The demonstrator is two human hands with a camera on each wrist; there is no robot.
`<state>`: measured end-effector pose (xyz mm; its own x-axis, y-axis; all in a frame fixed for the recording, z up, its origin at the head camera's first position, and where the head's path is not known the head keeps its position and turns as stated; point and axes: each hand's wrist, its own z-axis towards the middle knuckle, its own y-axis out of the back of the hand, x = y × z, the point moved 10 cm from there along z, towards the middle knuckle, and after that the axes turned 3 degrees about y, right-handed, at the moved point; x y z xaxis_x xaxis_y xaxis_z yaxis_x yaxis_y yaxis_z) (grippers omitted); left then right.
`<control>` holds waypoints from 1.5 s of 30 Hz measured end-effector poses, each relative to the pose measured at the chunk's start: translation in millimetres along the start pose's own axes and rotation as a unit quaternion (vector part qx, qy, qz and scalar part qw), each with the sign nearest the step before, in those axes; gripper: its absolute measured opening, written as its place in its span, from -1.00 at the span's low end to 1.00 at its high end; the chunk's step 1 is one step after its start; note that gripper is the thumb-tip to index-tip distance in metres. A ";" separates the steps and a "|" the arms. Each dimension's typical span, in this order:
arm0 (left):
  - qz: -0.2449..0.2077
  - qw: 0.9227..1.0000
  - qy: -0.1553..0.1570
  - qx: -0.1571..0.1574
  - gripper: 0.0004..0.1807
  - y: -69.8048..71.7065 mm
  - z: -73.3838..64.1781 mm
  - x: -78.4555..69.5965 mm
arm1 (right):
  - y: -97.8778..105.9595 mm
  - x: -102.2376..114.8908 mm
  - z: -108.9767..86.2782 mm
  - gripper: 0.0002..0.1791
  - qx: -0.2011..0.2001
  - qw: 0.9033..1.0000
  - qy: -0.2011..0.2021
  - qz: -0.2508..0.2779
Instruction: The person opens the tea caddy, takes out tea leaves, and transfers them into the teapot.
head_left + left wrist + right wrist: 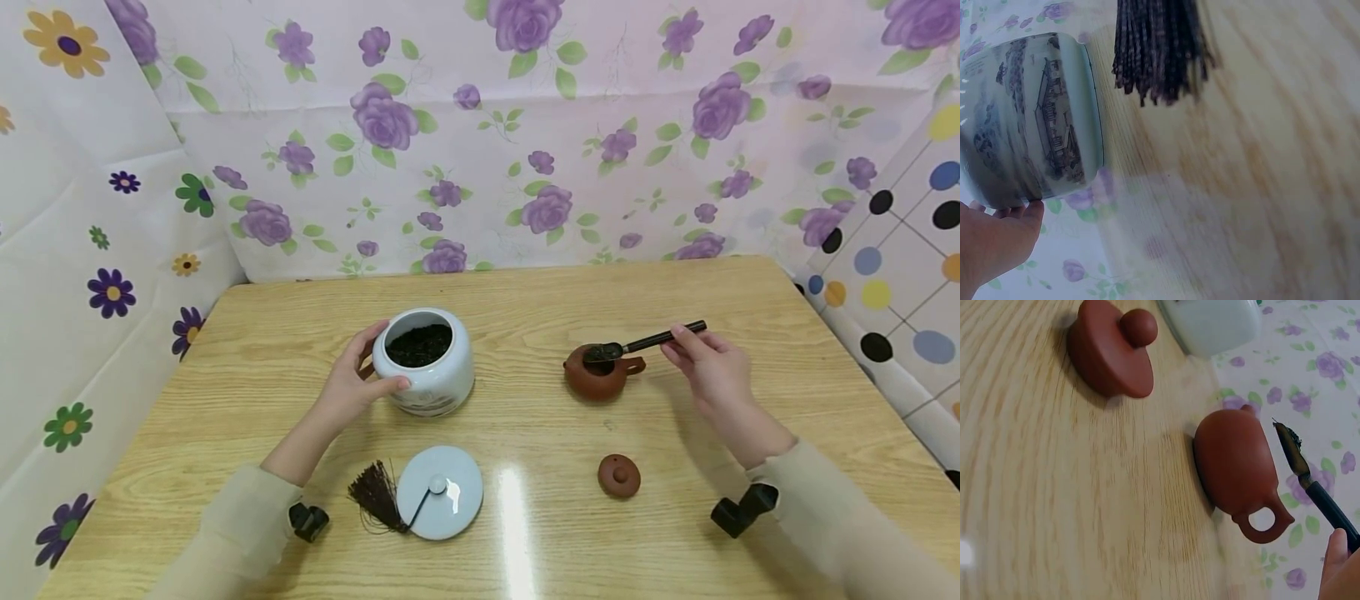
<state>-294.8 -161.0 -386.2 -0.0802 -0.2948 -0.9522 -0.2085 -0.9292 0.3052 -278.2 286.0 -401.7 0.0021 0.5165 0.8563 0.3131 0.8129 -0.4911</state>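
Wood-grain desk (525,321) carries everything. Biggest item on it: round white glazed ceramic jar with a painted landscape (441,385), left of centre, uncovered, roughly half or more full of dark dry tea leaves (420,346); depth not readable. Left hand (357,372) is clamped on its left side, thumb in front, fingers round the back. Expect stiff, fairly heavy, slick glaze, breakable; hold wide on the shoulder, not by the lip. Its pale round ceramic lid with a knob (457,500) lies nearer the person, brown tassel (372,497) trailing left; likely chips if knocked. Squat reddish-brown clay teapot (595,387) sits right of the jar, well apart from it, uncovered, handle to the right; nobody touches it. Should be light, rigid, fragile; loop handle is the grab point. Can't tell what's inside. Slim scoop with a black handle (647,342) is over the teapot mouth, apart from the rim in the right wrist view, bowl loaded with leaves. Right hand (715,371) pinches it near the handle's far end. Light, stiff, easy to tip, so loose leaf could spill. Smallest: reddish-brown knobbed clay lid (619,477), on the desk nearer the person than the teapot.
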 end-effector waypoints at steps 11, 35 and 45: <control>0.000 1.000 0.001 0.000 -0.05 1.3 0.0 1.3 | -4.3 20.7 2.2 -0.90 0.002 0.991 0.055 -0.120; -0.001 1.000 -0.006 0.001 -0.05 1.1 -0.8 0.7 | -43.9 39.5 -8.4 -0.90 0.058 0.961 0.175 -0.207; 0.005 1.000 -0.004 0.001 -0.05 1.1 0.3 1.3 | -49.0 40.0 -7.5 -0.89 0.058 0.967 0.171 -0.178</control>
<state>-295.5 -162.4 -387.0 -0.0904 -0.3024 -0.9489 -0.2102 -0.9255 0.3150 -286.4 264.8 -342.2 0.2345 0.0951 0.9675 0.2438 0.9577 -0.1532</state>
